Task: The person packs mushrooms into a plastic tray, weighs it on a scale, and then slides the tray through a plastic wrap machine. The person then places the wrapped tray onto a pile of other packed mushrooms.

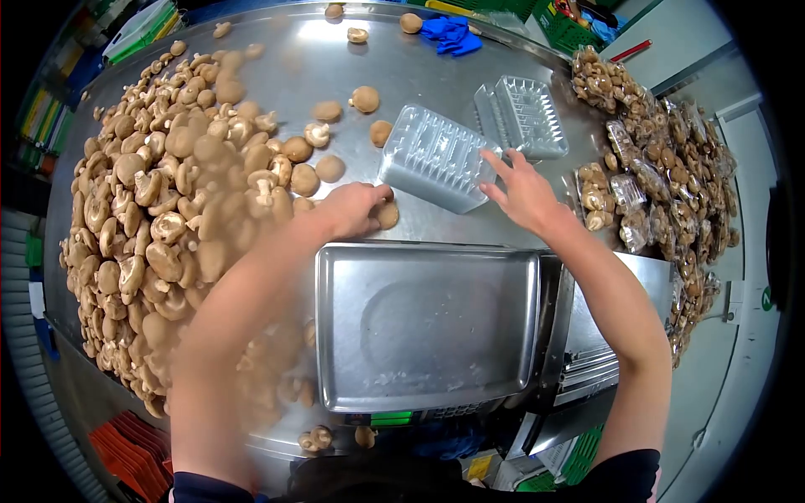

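My left hand (356,210) is curled at the near left corner of a stack of clear plastic trays (432,155). A brown mushroom (387,215) sits between its fingertips and thumb on the steel table. My right hand (527,194) has its fingers spread, with the fingertips at the right end of the same stack. Behind that hand stands a second group of clear plastic trays (532,113). Nearer to me, between my forearms, lies a shallow steel tray (428,327) with some water drops and small bits in it.
A large heap of loose mushrooms (134,226) covers the left of the table. Packed mushrooms in clear wrap (662,168) are piled along the right. A blue cloth or glove (451,35) lies at the back edge. Beside the tray is a metal machine (604,318).
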The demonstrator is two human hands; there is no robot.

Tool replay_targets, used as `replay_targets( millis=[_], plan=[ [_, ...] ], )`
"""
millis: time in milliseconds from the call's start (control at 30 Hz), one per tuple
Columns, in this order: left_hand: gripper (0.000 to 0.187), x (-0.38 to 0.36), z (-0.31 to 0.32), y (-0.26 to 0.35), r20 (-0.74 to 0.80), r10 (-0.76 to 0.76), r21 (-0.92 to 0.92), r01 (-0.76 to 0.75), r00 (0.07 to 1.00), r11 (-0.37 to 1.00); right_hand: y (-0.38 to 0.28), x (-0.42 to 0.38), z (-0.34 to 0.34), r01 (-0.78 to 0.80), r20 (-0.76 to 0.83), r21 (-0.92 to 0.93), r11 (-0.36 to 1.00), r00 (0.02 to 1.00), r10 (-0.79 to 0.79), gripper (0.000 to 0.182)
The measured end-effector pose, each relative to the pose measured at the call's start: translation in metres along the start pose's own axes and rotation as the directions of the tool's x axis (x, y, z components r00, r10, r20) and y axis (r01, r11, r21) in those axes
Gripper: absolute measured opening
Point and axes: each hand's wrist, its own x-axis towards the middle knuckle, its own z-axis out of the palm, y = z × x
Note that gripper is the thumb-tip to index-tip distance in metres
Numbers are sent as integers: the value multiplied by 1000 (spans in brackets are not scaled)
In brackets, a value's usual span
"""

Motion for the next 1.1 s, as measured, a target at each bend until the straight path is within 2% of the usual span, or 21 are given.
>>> replay_targets(
  millis=[67, 100, 133, 167, 200, 267, 300, 400, 467, 533, 600, 700, 733, 767, 800, 833, 867, 933, 1000, 1067, 1100],
  plan=[
    [43, 0, -8, 1, 3, -64, -42, 64, 998, 997, 10, 5, 0, 116, -47, -83, 990, 992, -121, 66],
    [38, 0, -2, -13, -206, 23, 56, -12, 978, 998, 15, 10, 1, 171, -66, -122, 978, 981, -180, 70],
    [43, 0, -14, -9, -223, -47, 251, 104, 974, 963, 11, 16, -2, 226, -111, -105, 968, 965, -237, 76],
    [43, -5, -24, -2, -221, -176, 268, 233, 959, 935, 5, 25, -9, 280, -157, -92, 956, 944, -292, 82],
    [44, -7, -24, -9, -245, -217, 223, 272, 945, 936, -1, 35, -14, 336, -209, -86, 938, 914, -347, 88],
    [46, -16, -18, -20, -402, -66, 370, 228, 913, 901, -9, 51, 7, 311, -81, 6, 950, 947, -309, 96],
    [47, -25, -20, -13, -452, -80, 251, 213, 888, 944, -11, 55, 16, 296, -11, 53, 954, 955, -296, 100],
    [49, -75, -30, 19, -567, -193, -190, 101, 801, 977, -25, 55, 15, 190, 7, 48, 981, 982, -191, 107],
    [43, -115, -16, 27, -556, -393, -567, 12, 732, 823, -17, 55, 36, 232, -173, 25, 972, 959, -224, 103],
    [36, -166, 6, 42, -576, -495, -713, -103, 650, 694, -23, 54, 34, 162, -152, 52, 985, 977, -152, 103],
    [31, -217, 24, 65, -679, -532, -638, -48, 506, 769, -26, 52, 34, 188, -212, 45, 981, 962, -175, 101],
    [26, -298, 68, 78, -767, -553, -516, 200, 324, 833, -40, 41, 28, 137, -217, 8, 991, 967, -132, 97],
    [24, -321, 81, 86, -727, -621, -575, 235, 292, 784, -42, 40, 25, 124, -239, -16, 992, 963, -125, 96],
    [24, -345, 104, 86, -760, -579, -590, 58, 297, 805, -44, 38, 23, 127, -256, -40, 991, 957, -133, 94],
    [23, -367, 120, 95, -727, -627, -609, 160, 280, 777, -47, 34, 23, 130, -272, -60, 990, 952, -142, 92],
    [23, -390, 145, 92, -765, -563, -485, 297, 313, 823, -50, 32, 21, 132, -293, -81, 988, 944, -150, 91],
    [22, -404, 155, 101, -735, -584, -456, 387, 345, 801, -53, 31, 20, 139, -314, -113, 984, 934, -168, 89],
    [21, -415, 173, 130, -603, -757, -643, 408, 253, 648, -55, 27, 18, 143, -353, -187, 972, 913, -203, 87],
    [21, -421, 188, 145, -581, -776, -675, 388, 246, 628, -61, 20, 13, 118, -373, -204, 972, 909, -188, 86],
    [21, -420, 194, 150, -644, -725, -621, 387, 243, 681, -71, 14, 5, 76, -372, -238, 968, 914, -163, 86],
    [19, -419, 195, 153, -637, -726, -628, 371, 260, 684, -73, 11, -1, 120, -415, -279, 953, 879, -232, 87]
  ],
)
